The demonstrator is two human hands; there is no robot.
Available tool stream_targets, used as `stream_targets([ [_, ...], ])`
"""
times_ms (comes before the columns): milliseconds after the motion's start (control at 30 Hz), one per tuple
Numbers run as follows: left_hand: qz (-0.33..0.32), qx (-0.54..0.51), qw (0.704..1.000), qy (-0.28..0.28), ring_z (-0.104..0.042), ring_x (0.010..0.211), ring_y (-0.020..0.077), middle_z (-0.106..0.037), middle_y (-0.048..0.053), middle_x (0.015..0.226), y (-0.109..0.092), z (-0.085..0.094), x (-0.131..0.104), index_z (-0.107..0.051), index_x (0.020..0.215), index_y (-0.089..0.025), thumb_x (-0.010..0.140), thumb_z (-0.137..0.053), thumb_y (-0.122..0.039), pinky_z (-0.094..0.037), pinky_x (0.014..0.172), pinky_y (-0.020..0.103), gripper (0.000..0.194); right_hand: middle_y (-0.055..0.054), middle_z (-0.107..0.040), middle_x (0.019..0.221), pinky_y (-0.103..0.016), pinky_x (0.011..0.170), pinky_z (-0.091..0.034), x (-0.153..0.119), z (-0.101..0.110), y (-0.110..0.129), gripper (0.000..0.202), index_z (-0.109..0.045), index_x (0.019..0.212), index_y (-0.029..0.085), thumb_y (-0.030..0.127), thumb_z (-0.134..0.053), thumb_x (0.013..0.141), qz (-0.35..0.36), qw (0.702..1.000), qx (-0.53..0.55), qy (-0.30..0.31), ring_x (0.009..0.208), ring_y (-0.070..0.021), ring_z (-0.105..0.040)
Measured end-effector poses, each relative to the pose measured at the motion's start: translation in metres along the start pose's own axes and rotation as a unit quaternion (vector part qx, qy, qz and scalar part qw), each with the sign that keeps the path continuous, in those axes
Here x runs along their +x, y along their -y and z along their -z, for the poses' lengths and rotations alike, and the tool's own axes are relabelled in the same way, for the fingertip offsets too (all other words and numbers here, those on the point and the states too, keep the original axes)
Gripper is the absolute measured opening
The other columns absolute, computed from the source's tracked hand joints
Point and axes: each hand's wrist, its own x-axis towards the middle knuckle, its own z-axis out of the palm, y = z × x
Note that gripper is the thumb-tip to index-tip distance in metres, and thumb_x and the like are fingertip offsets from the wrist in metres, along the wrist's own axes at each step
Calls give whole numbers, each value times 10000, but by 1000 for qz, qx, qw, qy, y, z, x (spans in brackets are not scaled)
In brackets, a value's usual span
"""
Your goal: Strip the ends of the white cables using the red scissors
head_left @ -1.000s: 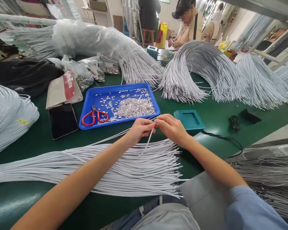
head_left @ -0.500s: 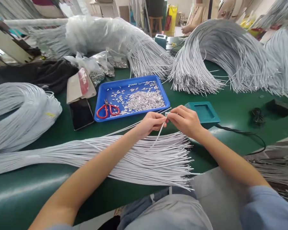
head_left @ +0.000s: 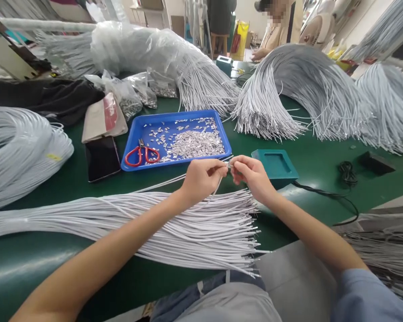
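Observation:
My left hand is closed in a pinch around a thin grey-white cable near its end. Fingertip to fingertip with it, my right hand pinches the tip of the same cable; the small detail between the fingers is mostly hidden. Below both hands lies a fanned bundle of white cables, its cut ends pointing right. Just behind the hands, a blue tray holds a heap of small silvery metal pieces and red-handled snips.
A green box-like device with a cord sits beside my right hand. Coiled cables lie at left, near a dark flat device. Large cable bundles line the back. Across the table is another person.
The view has shifted slightly. My left hand has turned so its back shows more, and my right hand has rolled its fingers over; both stay together at the cable end.

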Motion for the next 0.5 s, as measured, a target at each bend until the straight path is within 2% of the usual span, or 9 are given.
stream_targets([
  [33,60,-54,997,17,-555,536,105,-673,29,615,-5,1,1,-687,674,-135,804,-577,-169,-406,524,207,174,-9,-548,733,-227,521,-439,0,2,-2,102,-589,864,179,261,-528,861,77,993,-77,-39,635,-111,-513],
  [67,110,-103,988,33,-539,517,97,-666,30,602,-9,2,3,-679,648,-130,793,-582,-179,-392,504,200,182,-24,-585,799,-241,563,-477,1,3,-5,112,-598,939,192,219,-509,878,156,973,-154,-68,702,-126,-555],
  [167,209,-201,954,74,-419,428,60,-623,26,548,-15,7,7,-683,623,-117,762,-621,-264,-285,420,187,212,-58,-625,968,-257,644,-529,4,7,-10,234,-582,1075,220,106,-498,889,355,868,-337,-77,877,-158,-601],
  [233,258,-245,930,96,-343,404,41,-598,23,528,-15,11,9,-695,632,-108,731,-654,-308,-210,398,185,227,-73,-633,982,-273,675,-537,6,9,-11,247,-576,1089,214,80,-499,896,432,802,-407,-60,892,-168,-608],
  [333,310,-294,897,118,-329,414,30,-609,36,554,-16,13,11,-698,626,-96,681,-693,-306,-182,406,182,218,-75,-643,936,-297,728,-532,9,13,-11,186,-579,1043,195,88,-507,908,474,745,-468,-41,875,-174,-605],
  [400,331,-309,883,126,-325,417,26,-616,41,565,-17,13,11,-698,624,-89,661,-705,-292,-173,408,183,206,-68,-643,907,-290,738,-522,10,15,-10,141,-584,986,188,94,-507,914,481,731,-483,-27,864,-167,-594],
  [500,347,-325,869,135,-310,414,24,-605,34,558,-20,12,10,-691,637,-87,669,-695,-286,-172,407,183,201,-56,-640,858,-275,727,-495,8,15,-9,118,-595,895,186,95,-520,907,483,729,-485,-16,822,-155,-575],
])
